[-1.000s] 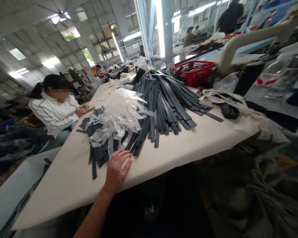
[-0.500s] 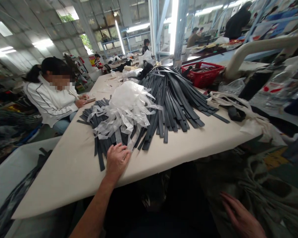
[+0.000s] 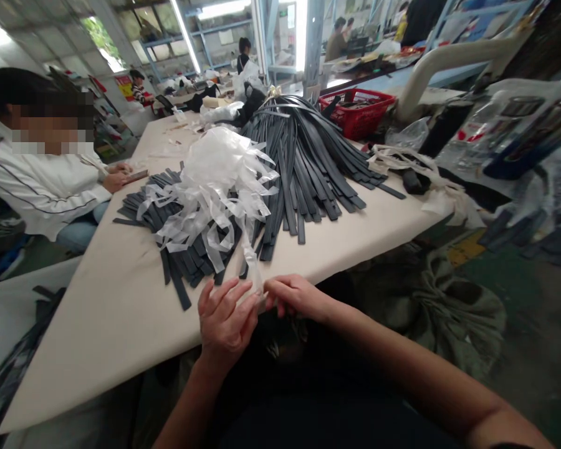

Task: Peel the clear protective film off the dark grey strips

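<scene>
A bundle of clear plastic strips (image 3: 219, 162) lies on top of dark grey flat straps (image 3: 180, 274) on the table. One strip (image 3: 252, 259) from it hangs down toward the near table edge. At its lower end, my left hand (image 3: 227, 318) pinches it between thumb and forefinger, the other fingers loosely bent. My right hand (image 3: 299, 296) meets it from the right, fingers curled and closed on the same strip end. The fingertips of both hands almost touch, and the exact grip of the right one is partly hidden.
A larger bunch of dark straps (image 3: 303, 162), tied at the top, fans across the beige table (image 3: 135, 312). Behind it stands a red basket (image 3: 355, 112). Pale cloth straps (image 3: 402, 162) lie at the right. A co-worker (image 3: 42, 162) sits at the left; a sack (image 3: 458, 312) stands below right.
My right hand has come up from the lower right to the plastic strip. My left hand has moved slightly right and lifted, drawing one strip toward me. The view has shifted right.
</scene>
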`<action>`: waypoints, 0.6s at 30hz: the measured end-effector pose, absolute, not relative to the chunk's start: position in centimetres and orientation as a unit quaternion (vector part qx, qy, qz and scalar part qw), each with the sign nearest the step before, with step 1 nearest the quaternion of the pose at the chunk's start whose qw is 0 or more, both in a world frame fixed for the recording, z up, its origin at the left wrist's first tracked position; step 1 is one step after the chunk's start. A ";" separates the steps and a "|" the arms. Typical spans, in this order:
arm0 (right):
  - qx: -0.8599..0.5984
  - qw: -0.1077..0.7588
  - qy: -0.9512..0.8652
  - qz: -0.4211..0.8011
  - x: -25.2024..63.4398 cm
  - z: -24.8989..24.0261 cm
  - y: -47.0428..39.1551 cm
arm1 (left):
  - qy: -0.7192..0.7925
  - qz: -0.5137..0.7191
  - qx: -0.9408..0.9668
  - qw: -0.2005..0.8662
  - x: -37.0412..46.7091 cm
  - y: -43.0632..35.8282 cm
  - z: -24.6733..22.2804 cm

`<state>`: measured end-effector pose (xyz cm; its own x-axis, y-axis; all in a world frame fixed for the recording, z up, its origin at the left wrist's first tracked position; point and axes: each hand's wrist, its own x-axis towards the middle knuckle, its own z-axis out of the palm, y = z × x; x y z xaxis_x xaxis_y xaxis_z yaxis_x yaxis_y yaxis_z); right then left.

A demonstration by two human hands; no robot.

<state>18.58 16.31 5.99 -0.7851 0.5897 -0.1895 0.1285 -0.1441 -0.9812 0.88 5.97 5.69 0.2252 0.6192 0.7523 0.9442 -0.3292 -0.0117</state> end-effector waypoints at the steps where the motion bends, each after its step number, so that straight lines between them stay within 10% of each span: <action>1: -0.285 0.172 -0.628 0.704 17.5 6.0 16.6 | -0.519 -0.331 -0.750 0.243 0.9 5.8 5.7; 6: -0.297 0.230 -0.609 0.699 15.3 6.1 17.7 | -0.536 -0.390 -0.741 0.108 0.6 4.5 5.3; 13: -0.302 0.279 -0.677 0.610 16.9 7.3 18.0 | -0.592 -0.476 -0.430 -0.487 2.6 5.2 4.2; 18: -0.305 0.273 -0.790 0.455 17.6 7.1 17.1 | -0.572 -0.451 -0.352 -0.587 4.8 6.8 3.2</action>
<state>17.64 17.07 7.14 -0.6642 0.7316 0.1538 0.2342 0.3990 -0.8865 4.84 6.77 3.17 -0.0616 0.9330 -0.3546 -0.1263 0.3451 0.9300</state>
